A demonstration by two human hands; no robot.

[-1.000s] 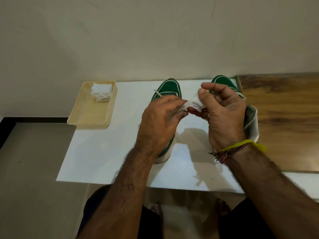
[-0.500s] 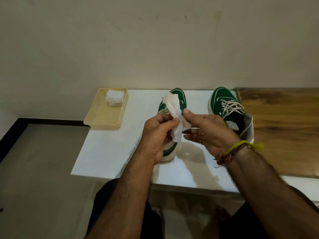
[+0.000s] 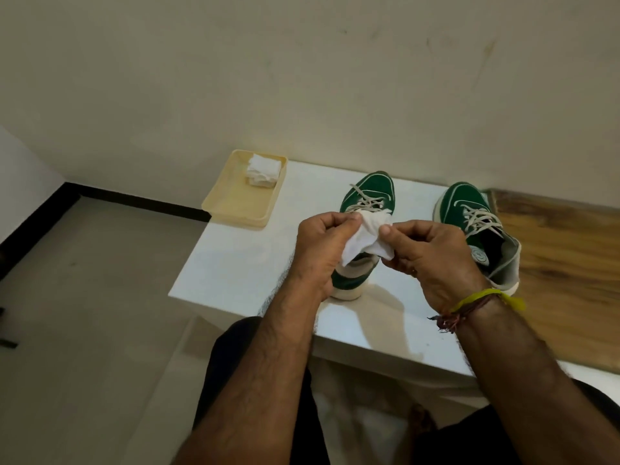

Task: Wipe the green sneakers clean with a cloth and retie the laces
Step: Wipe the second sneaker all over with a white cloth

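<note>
Now both hands pinch the white cloth point(image 3: 367, 238) above the left sneaker point(image 3: 365, 209): left hand point(image 3: 322, 250) and right hand point(image 3: 432, 260). Right sneaker point(image 3: 476, 223) stands near the wooden board point(image 3: 563, 263); tray point(image 3: 235, 209) overhangs the table point(image 3: 241, 263) edge.

**Where everything sits**

My left hand point(image 3: 322, 250) and right hand point(image 3: 432, 260) meet at mid-frame with the cloth point(image 3: 365, 236) pinched between them, held over the left sneaker point(image 3: 367, 193). That sneaker stands on the table point(image 3: 241, 263), toe toward the wall. The right sneaker point(image 3: 469, 213) stands to its right, well apart, beside the board point(image 3: 563, 263) at the frame's right edge. The tray point(image 3: 235, 203) sits at the table's far left corner, with folded cloths point(image 3: 263, 170) in its far end.
</note>
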